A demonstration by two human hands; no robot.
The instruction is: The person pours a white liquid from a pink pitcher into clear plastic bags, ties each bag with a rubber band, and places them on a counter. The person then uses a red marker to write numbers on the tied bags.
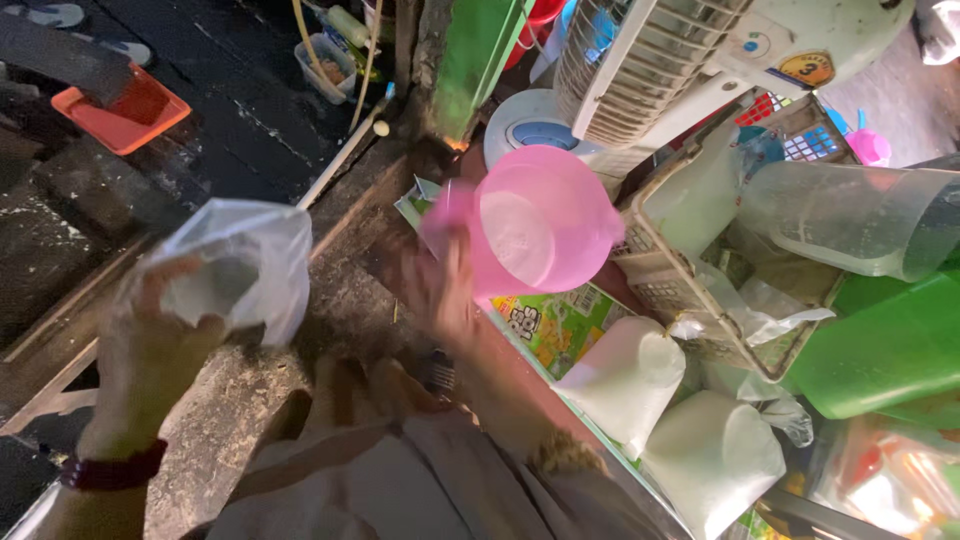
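While the left hand (150,345) pinches a limp, light plastic bag (235,265) by its mouth, the right hand (445,290) grips a stiff pink jug (540,230) by the handle, tilted just beside the bag.

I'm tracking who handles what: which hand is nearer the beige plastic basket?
Right. The right hand holds the pink jug just beside the basket; the left hand holds a clear bag far across.
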